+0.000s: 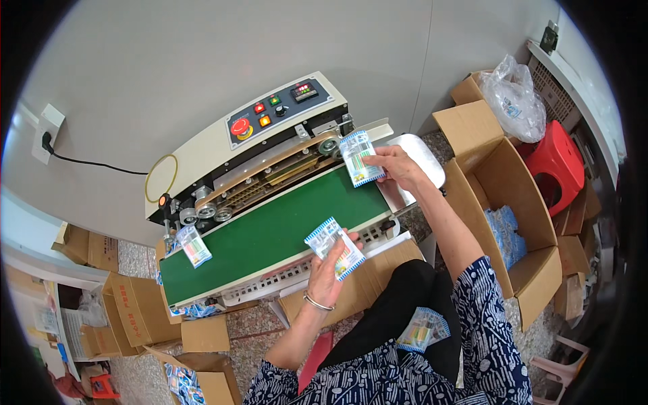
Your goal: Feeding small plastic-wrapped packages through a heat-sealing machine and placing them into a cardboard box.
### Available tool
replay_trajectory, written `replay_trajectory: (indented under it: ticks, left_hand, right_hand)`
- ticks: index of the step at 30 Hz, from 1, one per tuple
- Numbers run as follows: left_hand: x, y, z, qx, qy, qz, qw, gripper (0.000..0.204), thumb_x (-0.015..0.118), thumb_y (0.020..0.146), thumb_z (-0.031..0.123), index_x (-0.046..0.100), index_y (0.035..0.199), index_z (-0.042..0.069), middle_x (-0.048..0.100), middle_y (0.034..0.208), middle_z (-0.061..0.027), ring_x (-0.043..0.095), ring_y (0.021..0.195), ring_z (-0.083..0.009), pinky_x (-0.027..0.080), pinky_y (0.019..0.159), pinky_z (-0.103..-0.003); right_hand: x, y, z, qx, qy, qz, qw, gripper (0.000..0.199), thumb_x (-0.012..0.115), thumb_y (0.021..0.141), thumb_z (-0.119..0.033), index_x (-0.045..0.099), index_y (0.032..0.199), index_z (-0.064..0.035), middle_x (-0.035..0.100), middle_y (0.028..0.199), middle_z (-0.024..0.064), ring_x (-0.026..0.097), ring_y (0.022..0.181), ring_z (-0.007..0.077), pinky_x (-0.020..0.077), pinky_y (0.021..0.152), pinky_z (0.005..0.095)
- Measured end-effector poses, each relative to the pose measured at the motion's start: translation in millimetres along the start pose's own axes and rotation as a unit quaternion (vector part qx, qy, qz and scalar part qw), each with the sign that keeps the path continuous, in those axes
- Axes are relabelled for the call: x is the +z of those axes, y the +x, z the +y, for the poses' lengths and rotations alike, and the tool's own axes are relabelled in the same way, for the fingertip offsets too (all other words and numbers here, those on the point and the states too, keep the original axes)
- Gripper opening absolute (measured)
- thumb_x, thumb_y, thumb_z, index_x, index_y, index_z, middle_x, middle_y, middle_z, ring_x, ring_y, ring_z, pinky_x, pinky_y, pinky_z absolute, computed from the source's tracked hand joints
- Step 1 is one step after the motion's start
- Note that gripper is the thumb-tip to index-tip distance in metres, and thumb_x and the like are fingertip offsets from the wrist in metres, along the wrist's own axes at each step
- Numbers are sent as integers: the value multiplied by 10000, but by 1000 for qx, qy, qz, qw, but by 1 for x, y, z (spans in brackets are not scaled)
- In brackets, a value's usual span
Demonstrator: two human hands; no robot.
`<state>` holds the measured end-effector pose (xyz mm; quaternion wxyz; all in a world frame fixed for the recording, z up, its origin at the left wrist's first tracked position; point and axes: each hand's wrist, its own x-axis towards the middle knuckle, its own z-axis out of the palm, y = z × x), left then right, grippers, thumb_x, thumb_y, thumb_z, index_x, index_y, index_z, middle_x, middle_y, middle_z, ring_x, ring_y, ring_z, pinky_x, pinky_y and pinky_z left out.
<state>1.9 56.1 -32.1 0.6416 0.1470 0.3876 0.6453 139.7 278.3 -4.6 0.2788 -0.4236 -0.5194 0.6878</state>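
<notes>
A band sealing machine [196, 165] with a green conveyor belt [283, 219] stands before me against the wall. My right hand [403, 167] pinches a small clear packet [356, 150] with blue striped ends and coloured sticks inside. It holds the packet upright at the belt's right end, beside the machine's rollers. Over the belt's front edge, my left hand [325, 280] grips a second packet [324, 233] of the same kind, tilted. Another packet [194, 247] rests at the belt's left end, by the rollers there. Packets [420, 329] also lie on my lap.
To my right an open cardboard box [540, 270] holds blue packets [505, 233]. Behind it are a red stool [555, 169] and a clear plastic bag [511, 101]. Cardboard boxes [142, 307] stand at left; a lower one [217, 386] contains packets. A black cord [101, 164] runs along the wall.
</notes>
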Motion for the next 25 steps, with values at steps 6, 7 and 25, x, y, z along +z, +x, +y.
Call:
replay_trajectory:
  ticks: [6, 7, 25]
  left_hand:
    - [4, 1, -5, -25, -12, -2, 1000, 334, 580, 886, 171, 503, 1179, 30, 591, 1121, -162, 595, 1000, -287, 509, 836, -371]
    - [7, 3, -7, -28, -13, -4, 1000, 334, 580, 886, 171, 503, 1179, 30, 591, 1121, -162, 595, 1000, -287, 509, 836, -371]
    - [46, 40, 31, 50, -5, -93, 994, 462, 451, 944, 363, 421, 1255, 23, 514, 1203, -102, 511, 1105, -196, 440, 921, -366]
  right_hand:
    - [28, 32, 7, -60, -128, -29, 990, 200, 701, 729, -220, 676, 766, -24, 614, 636, 45, 558, 530, 120, 436, 447, 243]
    - [33, 37, 11, -70, -156, -43, 984, 229, 693, 727, -228, 659, 691, -4, 587, 582, 45, 539, 467, 129, 443, 428, 262]
    - [45, -76, 6, -2, -9, -162, 987, 282, 703, 789, -224, 675, 997, -36, 662, 816, 0, 555, 696, 29, 410, 602, 169]
